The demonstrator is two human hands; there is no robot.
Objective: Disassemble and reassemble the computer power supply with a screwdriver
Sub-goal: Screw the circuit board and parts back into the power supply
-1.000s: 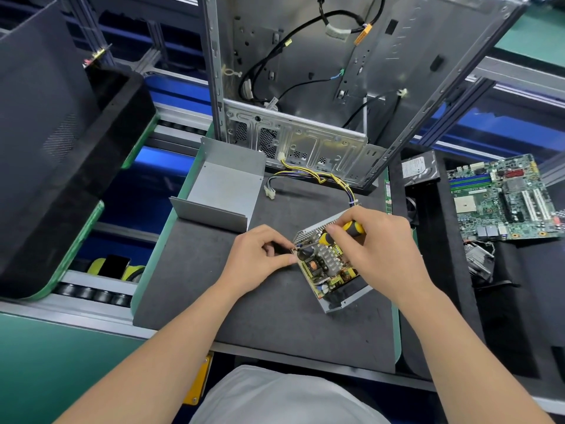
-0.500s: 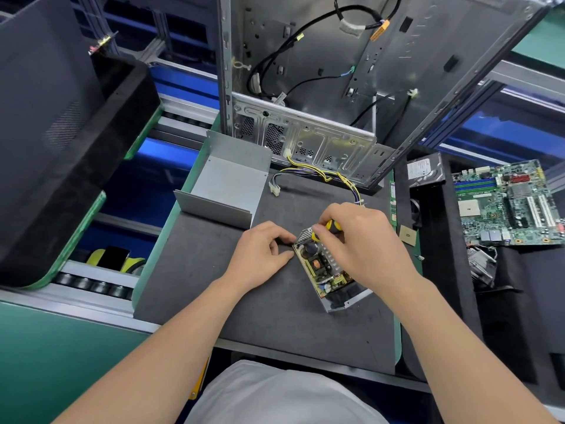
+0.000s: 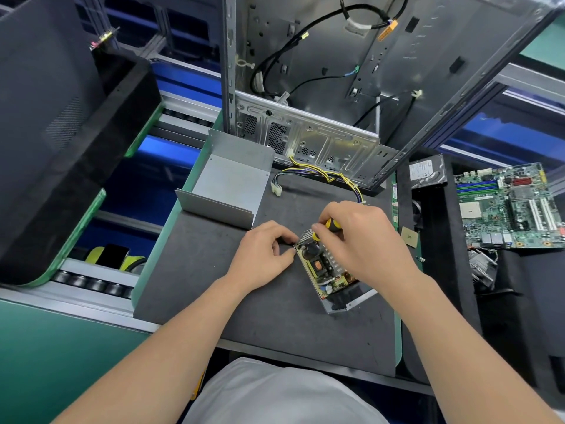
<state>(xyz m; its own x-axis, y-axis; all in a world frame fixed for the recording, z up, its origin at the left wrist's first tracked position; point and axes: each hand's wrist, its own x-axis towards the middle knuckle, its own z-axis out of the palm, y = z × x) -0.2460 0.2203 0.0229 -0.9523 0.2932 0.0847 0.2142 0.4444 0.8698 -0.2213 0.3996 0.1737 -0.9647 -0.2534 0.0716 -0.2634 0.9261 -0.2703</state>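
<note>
The opened power supply (image 3: 328, 275) lies on the dark mat (image 3: 275, 316), its circuit board with capacitor and heat sink exposed. My right hand (image 3: 363, 240) grips a yellow-and-black screwdriver (image 3: 331, 225) over the unit's far end; the tip is hidden. My left hand (image 3: 264, 252) pinches the unit's left far corner with thumb and fingers. The removed grey metal cover (image 3: 232, 185) stands at the mat's far left. Yellow and blue wires (image 3: 324, 175) run from the unit toward a white connector (image 3: 276, 188).
An open computer case (image 3: 336, 87) stands behind the mat. A motherboard (image 3: 507, 206), a hard drive (image 3: 426, 172) and a small chip (image 3: 409, 237) lie to the right. A black panel (image 3: 58, 133) leans at left beside conveyor rollers (image 3: 91, 283).
My right hand has tilted the screwdriver more upright over the unit's far end, covering most of the handle. The left hand stays at the corner.
</note>
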